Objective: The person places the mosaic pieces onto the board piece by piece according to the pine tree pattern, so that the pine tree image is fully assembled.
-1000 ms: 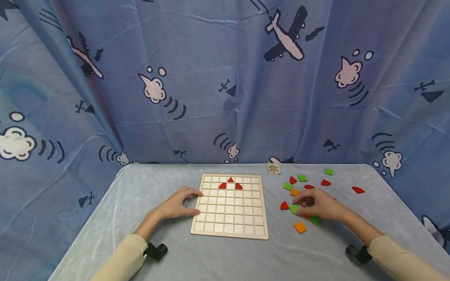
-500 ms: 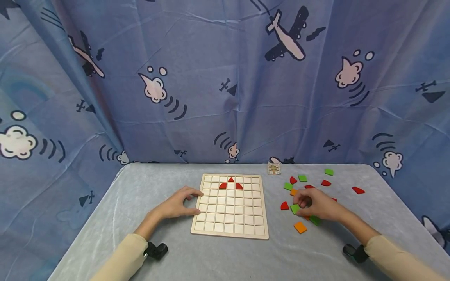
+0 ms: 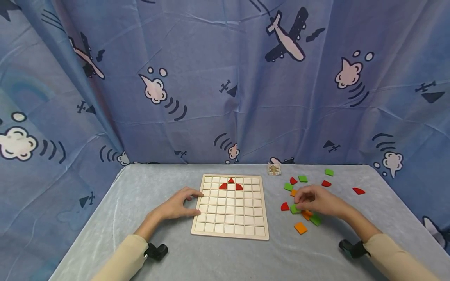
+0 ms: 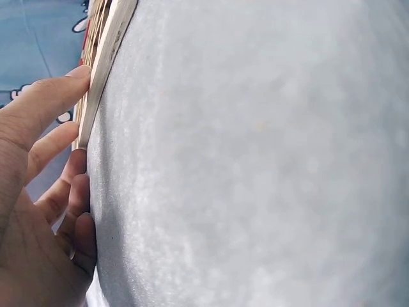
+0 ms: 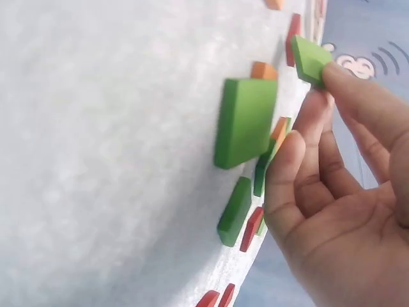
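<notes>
My left hand (image 3: pixel 177 203) rests at the left edge of a wooden grid board (image 3: pixel 230 214), thumb and index fingertip touching its rim (image 4: pixel 105 70). Near the top of the grid sit a red triangle (image 3: pixel 231 180) and two red quarter-circle pieces (image 3: pixel 239 187). Right of the board, my right hand (image 3: pixel 318 201) is over loose tiles. Its thumb and index finger pinch a green square tile (image 5: pixel 310 59) by one corner; the tile looks tilted. Just under this hand lie orange tiles (image 3: pixel 306 214) and another green tile (image 3: pixel 315 220).
Several green, red and orange pieces are scattered around the right hand, including a red quarter circle (image 3: pixel 358 191) farther right and an orange square (image 3: pixel 300 228) nearer. A small pattern card (image 3: pixel 274 169) lies behind the board. A printed blue curtain (image 3: pixel 225 97) hangs behind the table.
My right hand has shifted slightly up and back, its curled fingers extending, and the orange tiles beneath show more. The left hand and board have stayed in place.
</notes>
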The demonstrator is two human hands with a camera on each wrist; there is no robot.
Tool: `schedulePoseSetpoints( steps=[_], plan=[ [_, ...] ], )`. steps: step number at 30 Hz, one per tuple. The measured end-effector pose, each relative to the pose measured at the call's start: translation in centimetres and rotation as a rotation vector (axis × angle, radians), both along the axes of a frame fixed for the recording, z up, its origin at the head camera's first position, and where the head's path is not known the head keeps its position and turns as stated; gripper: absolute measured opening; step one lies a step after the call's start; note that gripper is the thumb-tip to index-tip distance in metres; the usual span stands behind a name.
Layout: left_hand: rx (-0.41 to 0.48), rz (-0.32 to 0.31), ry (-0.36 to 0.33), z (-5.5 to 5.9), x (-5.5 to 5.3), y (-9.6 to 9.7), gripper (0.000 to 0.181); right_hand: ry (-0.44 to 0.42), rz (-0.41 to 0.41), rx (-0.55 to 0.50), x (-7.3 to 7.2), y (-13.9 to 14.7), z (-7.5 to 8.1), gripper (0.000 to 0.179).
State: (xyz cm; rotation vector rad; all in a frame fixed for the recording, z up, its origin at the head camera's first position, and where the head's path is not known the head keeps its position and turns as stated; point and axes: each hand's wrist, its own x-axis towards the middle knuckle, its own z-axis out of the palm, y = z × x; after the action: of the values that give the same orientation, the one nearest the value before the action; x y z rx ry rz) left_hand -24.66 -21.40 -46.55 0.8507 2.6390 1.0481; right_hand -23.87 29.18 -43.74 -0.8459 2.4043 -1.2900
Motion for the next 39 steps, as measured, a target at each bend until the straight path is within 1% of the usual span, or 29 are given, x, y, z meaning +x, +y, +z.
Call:
schedulePoseSetpoints(
  steps=[2,4,8,17,21,26,30,36,39],
  plan=[
    [0.000,-0.001,0.001,0.0,0.0,0.0,0.056,-0.024,-0.029,0.002,-0.1,0.0,0.2,0.010],
    [0.001,0.000,0.000,0.0,0.0,0.0,0.056,-0.027,-0.063,0.009,-0.3,0.0,0.2,0.010],
    [-0.002,0.004,-0.006,0.0,0.0,0.1,0.056,0.006,-0.112,0.001,-0.5,-0.1,0.3,0.011],
    [-0.009,0.017,-0.005,0.0,0.0,0.0,0.056,0.058,-0.163,-0.026,-1.0,-1.8,0.6,0.009],
    [-0.004,0.011,-0.002,0.0,0.0,0.0,0.056,0.061,-0.177,-0.040,-1.5,-2.7,0.7,0.010],
    [-0.001,0.007,0.002,-0.1,0.0,0.0,0.055,0.008,-0.191,-0.075,-2.0,-4.1,0.6,0.014],
    [-0.001,0.010,0.000,-0.1,0.1,0.0,0.055,-0.011,-0.210,-0.090,-2.5,-5.6,0.7,0.017],
    [-0.005,0.010,-0.004,0.0,0.1,0.0,0.056,-0.010,-0.194,-0.145,-3.5,-7.9,0.4,0.016],
    [-0.006,0.006,0.001,0.0,0.1,0.0,0.056,0.006,-0.197,-0.129,-4.0,-9.0,0.2,0.014]
  ],
)
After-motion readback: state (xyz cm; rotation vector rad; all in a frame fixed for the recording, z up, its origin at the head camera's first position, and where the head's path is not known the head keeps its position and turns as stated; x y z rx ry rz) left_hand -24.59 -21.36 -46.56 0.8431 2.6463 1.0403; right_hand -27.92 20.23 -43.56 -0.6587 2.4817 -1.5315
